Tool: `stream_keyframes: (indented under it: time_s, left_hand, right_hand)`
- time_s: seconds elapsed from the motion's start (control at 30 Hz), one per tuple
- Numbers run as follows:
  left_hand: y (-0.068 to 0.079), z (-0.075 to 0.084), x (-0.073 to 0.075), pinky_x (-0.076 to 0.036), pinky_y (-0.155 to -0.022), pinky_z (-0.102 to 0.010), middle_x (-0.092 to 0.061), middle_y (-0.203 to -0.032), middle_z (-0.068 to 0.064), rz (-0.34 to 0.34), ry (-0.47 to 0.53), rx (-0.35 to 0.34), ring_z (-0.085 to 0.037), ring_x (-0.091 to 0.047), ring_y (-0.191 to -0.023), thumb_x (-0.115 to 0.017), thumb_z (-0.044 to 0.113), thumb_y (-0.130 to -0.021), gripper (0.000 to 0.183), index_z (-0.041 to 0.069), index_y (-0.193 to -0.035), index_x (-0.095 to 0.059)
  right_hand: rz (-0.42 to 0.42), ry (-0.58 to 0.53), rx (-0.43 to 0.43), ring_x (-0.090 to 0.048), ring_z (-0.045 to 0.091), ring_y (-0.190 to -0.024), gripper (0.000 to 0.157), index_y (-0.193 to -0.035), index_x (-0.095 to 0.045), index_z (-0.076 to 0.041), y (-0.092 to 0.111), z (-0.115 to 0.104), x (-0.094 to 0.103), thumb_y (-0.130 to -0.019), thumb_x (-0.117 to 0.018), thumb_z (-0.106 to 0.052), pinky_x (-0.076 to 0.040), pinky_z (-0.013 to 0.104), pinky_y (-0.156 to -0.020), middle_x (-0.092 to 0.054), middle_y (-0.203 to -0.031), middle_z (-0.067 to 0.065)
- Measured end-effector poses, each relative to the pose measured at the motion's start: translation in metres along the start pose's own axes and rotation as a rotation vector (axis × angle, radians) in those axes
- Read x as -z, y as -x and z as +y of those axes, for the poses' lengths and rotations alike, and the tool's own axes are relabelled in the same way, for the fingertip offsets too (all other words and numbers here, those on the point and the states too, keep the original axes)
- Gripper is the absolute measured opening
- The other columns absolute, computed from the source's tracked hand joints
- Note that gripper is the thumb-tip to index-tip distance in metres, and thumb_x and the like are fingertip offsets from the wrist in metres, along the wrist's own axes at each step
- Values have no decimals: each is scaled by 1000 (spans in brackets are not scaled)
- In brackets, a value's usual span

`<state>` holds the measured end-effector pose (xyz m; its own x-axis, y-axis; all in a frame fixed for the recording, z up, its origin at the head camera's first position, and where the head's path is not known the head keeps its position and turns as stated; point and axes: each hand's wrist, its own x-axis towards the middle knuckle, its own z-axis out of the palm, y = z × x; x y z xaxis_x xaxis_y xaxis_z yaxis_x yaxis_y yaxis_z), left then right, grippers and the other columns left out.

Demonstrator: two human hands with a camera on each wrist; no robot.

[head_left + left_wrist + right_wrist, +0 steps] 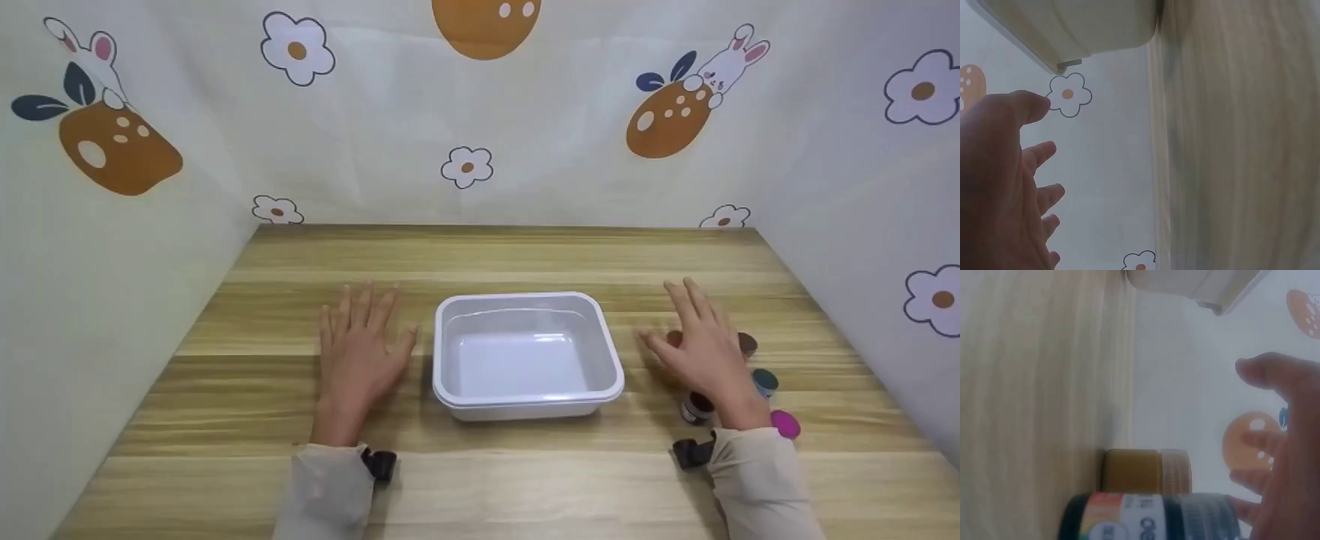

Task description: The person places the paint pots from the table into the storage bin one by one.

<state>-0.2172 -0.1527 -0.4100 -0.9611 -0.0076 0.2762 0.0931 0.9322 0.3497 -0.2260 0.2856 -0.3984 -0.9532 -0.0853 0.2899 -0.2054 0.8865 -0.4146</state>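
A white plastic basin (442,352) stands between the two hands. To its left, my left hand (361,364) is spread over the table with straight fingers, the thumb toward the basin's side and apart from it. On the other side my right hand (705,356) hovers palm down above several small jars, its fingers extended and holding nothing. A dark jar with a label (697,409) lies below its wrist. In the right wrist view, a mustard-coloured jar (1131,471) stands beneath the fingers, behind the labelled jar (1129,520). Part of the jar group is hidden under the hand.
Around the right hand are a brown-lidded jar (747,344), a teal-lidded jar (765,381) and a magenta-lidded jar (785,424). The wood-grain table (525,487) is bounded by a patterned cloth wall (375,135) at the back and sides.
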Motion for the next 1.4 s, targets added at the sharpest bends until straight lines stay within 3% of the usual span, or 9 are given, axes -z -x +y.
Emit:
stream_keyframes:
  time_s: [0.13, 0.27, 0.4, 0.53, 0.77, 0.93, 1.03, 1.13, 1.4]
  left_hand:
    - [1, 3, -2, 1, -121, -59, -22, -163, -14, 1, 9, -17, -37, -8, -152, -46, 51, -98, 64, 17, -152, -40]
    - [3, 10, -2, -1, -121, -59, -27, -161, -14, -6, 61, -52, -36, -11, -151, -46, 50, -100, 62, 16, -152, -40]
    - [5, 19, -3, -3, -121, -59, -33, -159, -13, -45, 163, -93, -34, -16, -151, -45, 46, -102, 59, 16, -153, -39]
    - [10, 25, -6, -9, -121, -58, -35, -158, -13, -89, 325, -95, -33, -22, -149, -46, 40, -103, 57, 14, -153, -38]
    - [19, 28, -12, -22, -119, -55, -31, -159, -16, -156, 654, -87, -34, -26, -148, -53, 31, -102, 64, 8, -156, -28]
    - [23, 23, -14, -30, -116, -50, -26, -161, -16, -263, 851, -103, -33, -28, -147, -59, 23, -100, 75, 12, -160, -15]
    - [24, 20, -15, -29, -116, -48, -22, -162, -19, -323, 912, -130, -35, -26, -147, -60, 20, -99, 79, 11, -160, -11]
    - [24, 19, -17, -29, -116, -48, -21, -162, -20, -340, 928, -137, -36, -25, -148, -62, 17, -97, 81, 10, -160, -11]
    - [23, 21, -20, -30, -116, -47, -27, -160, -19, -328, 928, -98, -36, -30, -146, -64, 16, -95, 82, 14, -160, -15]
  right_hand:
    - [25, -99, 55, -28, 53, -139, 70, -149, -38, -6, 3, 0, 7, -92, -67, -33, -22, 75, -107, -29, -156, 25]
    - [7, -158, 63, -41, 48, -130, 60, -145, -43, -4, 6, -1, 16, -95, -65, -29, -36, 71, -102, -40, -146, 26]
    - [-43, -187, 57, -54, 45, -111, 58, -144, -44, -2, 9, 1, 24, -97, -64, -28, -47, 63, -92, -50, -133, 28]
    - [-85, -165, 57, -59, 42, -102, 57, -142, -46, 2, 9, 4, 28, -97, -63, -29, -52, 58, -86, -54, -128, 29]
    - [-129, -135, 16, -55, 29, -88, 51, -133, -52, 4, 8, 10, 31, -93, -69, -24, -46, 38, -72, -55, -112, 25]
    - [-201, -137, 35, -56, 27, -88, 47, -124, -59, 6, 4, 15, 29, -87, -75, -18, -47, 36, -74, -56, -102, 19]
    - [-227, -153, 71, -57, 23, -83, 37, -114, -66, 3, 3, 19, 27, -84, -77, -17, -47, 32, -72, -64, -96, 15]
    - [-260, -185, 79, -55, 18, -77, 31, -106, -70, 1, 5, 22, 26, -83, -79, -18, -47, 27, -68, -67, -91, 10]
    - [-324, -168, 26, -53, 19, -81, 37, -105, -66, 4, 11, 26, 27, -77, -82, -15, -47, 30, -70, -59, -90, 9]
